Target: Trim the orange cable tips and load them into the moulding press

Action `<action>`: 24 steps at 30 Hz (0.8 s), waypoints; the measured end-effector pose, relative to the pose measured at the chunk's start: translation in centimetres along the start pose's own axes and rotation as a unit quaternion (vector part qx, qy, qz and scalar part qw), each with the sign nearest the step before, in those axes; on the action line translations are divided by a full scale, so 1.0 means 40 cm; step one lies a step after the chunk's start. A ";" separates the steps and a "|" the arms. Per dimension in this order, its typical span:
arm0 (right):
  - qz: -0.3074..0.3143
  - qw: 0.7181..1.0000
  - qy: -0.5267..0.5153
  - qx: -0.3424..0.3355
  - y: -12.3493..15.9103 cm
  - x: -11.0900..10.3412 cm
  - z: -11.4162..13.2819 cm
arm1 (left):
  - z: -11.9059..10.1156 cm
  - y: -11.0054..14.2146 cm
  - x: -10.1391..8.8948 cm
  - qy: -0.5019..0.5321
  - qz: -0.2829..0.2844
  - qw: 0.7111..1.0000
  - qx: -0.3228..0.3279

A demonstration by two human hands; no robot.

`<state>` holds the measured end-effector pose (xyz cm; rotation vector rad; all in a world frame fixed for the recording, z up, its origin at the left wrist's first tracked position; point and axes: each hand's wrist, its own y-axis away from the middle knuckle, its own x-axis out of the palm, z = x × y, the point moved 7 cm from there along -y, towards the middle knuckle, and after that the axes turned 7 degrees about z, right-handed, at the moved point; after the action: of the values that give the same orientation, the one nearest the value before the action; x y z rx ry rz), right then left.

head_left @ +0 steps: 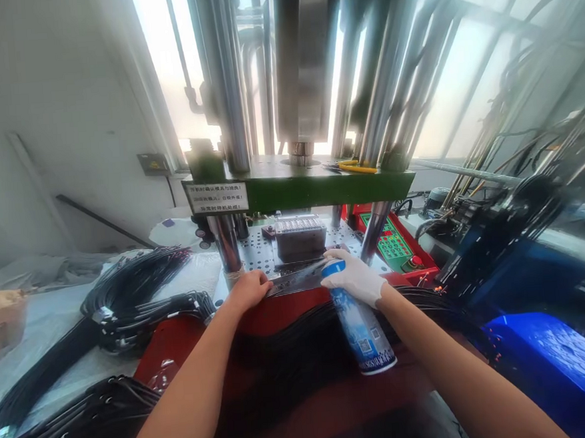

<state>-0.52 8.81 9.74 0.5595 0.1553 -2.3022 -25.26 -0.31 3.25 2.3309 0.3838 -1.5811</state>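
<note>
My bare left hand (250, 290) is closed on the left end of a flat grey metal plate (297, 282) at the front of a vertical press machine (300, 185). My right hand (354, 278), in a white glove, grips the top of a blue and white spray can (363, 331), its nozzle end pointed at the plate. Just behind the plate a grey mould block (300, 237) sits on the perforated machine bed.
Bundles of black cables (137, 296) lie at the left and across the red table (171, 351). At the right are a red control panel (394, 245) with green keys, a blue bin (553, 361) and racks of cables. Yellow-handled scissors (354, 168) rest on the green press frame.
</note>
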 end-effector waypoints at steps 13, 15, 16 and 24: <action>0.018 0.999 0.016 -0.047 -0.053 0.067 0.066 | 0.004 -0.007 0.019 -0.026 0.012 0.999 -0.015; -0.008 0.999 0.037 -0.035 -0.057 0.037 0.053 | -0.001 -0.004 0.020 -0.026 0.014 0.999 -0.012; -0.024 0.998 0.048 -0.025 -0.058 0.014 0.042 | -0.003 -0.002 0.021 -0.024 0.015 1.000 -0.013; -0.031 0.992 0.074 -0.099 0.041 -0.130 0.233 | -0.035 0.021 0.004 -0.030 0.025 0.999 -0.029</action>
<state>0.64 8.47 20.49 0.6285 0.4736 -2.2714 -23.68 -0.54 3.66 2.2267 0.3505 -1.5927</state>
